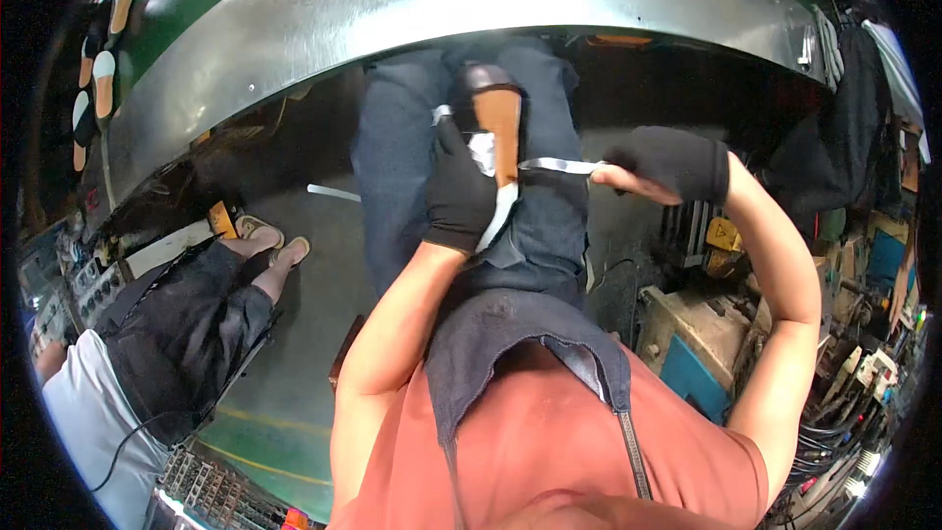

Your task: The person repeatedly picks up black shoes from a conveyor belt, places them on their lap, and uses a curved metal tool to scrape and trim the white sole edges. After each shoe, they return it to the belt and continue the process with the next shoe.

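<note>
Over my lap my left hand point(459, 182), in a black glove with pale fingertips, grips a shoe point(504, 118). The shoe has a dark, shiny toe at its far end, a brown sole facing up and a whitish part at the near end. A crumpled white patch point(483, 152) shows between my fingers and the sole. To the right, my right hand point(675, 167), gloved in black with bare fingertips, pinches a thin whitish strip point(559, 166). The strip stretches from my fingers to the shoe's right edge; whether it is attached there I cannot tell.
A curved metal worktop point(324, 15) spans the far side above my knees. Several shoes point(104, 79) line up at the far left. Another person point(186, 324) sits at left. A white strip point(334, 193) lies on the floor. Boxes point(692, 329) and cables point(834, 432) crowd the right.
</note>
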Tool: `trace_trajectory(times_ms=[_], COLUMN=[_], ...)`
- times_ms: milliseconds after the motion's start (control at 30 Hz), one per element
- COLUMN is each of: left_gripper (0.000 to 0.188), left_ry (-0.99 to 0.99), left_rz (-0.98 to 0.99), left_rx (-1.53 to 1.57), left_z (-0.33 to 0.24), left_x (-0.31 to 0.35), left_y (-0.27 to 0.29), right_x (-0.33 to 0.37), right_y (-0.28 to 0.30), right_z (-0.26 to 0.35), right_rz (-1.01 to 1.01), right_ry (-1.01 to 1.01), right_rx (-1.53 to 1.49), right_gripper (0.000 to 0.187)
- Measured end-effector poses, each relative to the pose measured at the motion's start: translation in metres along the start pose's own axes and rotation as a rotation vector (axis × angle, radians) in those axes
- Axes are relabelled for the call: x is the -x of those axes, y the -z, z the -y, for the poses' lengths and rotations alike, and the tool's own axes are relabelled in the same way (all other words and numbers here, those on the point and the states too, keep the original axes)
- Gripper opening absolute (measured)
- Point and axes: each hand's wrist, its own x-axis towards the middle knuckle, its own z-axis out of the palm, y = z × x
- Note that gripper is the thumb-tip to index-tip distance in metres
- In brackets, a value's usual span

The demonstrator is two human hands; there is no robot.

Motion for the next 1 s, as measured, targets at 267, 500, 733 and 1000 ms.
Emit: trace_trajectory(times_ms=[267,500,733,1000], left_gripper=[0.094,0.087,0.075,0.045], left_ry=[0.093,0.3,0.161,0.463], left_rz=[0.183,0.103,0.154,0.134], left_rx=[0.321,0.239,0.565,0.484], left_z=[0.006,0.002,0.024,0.021], left_x=[0.045,0.105,0.111,0.066], left_y=[0.025,0.024,0.017,0.008], right_x=[-0.022,-0.016,-0.029,-0.017], right_y=[-0.064,-0.109,-0.112,-0.084], right_z=[0.039,0.009,0.036,0.002], right_rz=[-0.376,-0.047,-0.219,0.016], right_ry=[0.339,0.138,0.048,0.126], right_rx=[-0.142,-0.295,-0.012,-0.115], right_gripper=[0.041,0.043,0.043,0.039])
